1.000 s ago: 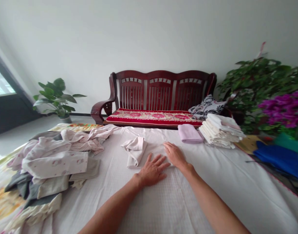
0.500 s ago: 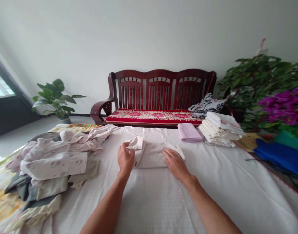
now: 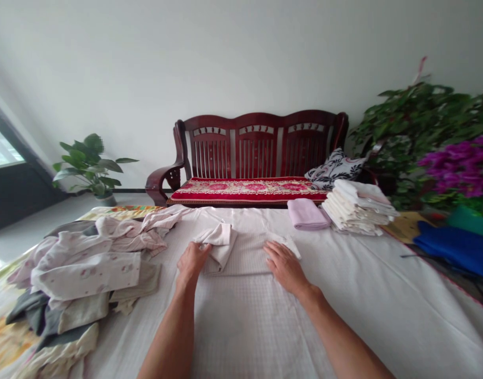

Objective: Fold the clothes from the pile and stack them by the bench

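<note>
A pale checked garment (image 3: 245,255) lies half folded on the white sheet (image 3: 245,326) in front of me. My left hand (image 3: 191,261) is closed on the garment's bunched left sleeve (image 3: 220,242), fingers pinching the cloth. On the garment's right side my right hand (image 3: 284,267) lies flat with fingers stretched out, pressing it down.
A heap of unfolded clothes (image 3: 79,268) lies at the left. A folded lilac cloth (image 3: 308,213) and a stack of folded white laundry (image 3: 360,206) sit at the back right. Blue fabric (image 3: 454,246) lies far right. Behind stand a red wooden bench (image 3: 257,158) and potted plants (image 3: 423,131).
My left hand left the garment's middle, moved left and took hold of the bunched sleeve. My right hand stayed pressed on the right side. The garment's right flap now shows.
</note>
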### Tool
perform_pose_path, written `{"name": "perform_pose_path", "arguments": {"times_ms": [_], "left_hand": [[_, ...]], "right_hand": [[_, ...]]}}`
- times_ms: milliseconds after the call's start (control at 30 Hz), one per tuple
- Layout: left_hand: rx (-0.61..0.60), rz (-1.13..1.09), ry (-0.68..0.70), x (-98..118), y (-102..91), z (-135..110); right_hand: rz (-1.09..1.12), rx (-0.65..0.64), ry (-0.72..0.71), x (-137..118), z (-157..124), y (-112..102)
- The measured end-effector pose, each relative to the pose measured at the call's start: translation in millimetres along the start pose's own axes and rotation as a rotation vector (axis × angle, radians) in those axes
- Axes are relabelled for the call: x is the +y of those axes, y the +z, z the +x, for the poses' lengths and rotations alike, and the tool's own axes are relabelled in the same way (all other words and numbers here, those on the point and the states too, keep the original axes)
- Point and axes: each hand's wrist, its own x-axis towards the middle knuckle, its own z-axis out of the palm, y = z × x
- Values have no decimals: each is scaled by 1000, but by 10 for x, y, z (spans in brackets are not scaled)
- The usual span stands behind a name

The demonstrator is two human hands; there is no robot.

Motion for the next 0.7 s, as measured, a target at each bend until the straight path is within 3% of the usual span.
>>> {"name": "perform_pose_path", "arguments": {"times_ms": [167,433,600,700], "left_hand": [[45,-8,-50,39,-7,101],[184,-104,-5,212,18,155],[291,-225,194,501,64,-26],[262,-289,378,685,187,-228]], "right_hand": [[4,14,-4,4,0,3],[5,-24,25,-29,6,-23],[10,-26,38,-33,12,-37],[35,-26,40,-42,15,-69]]}}
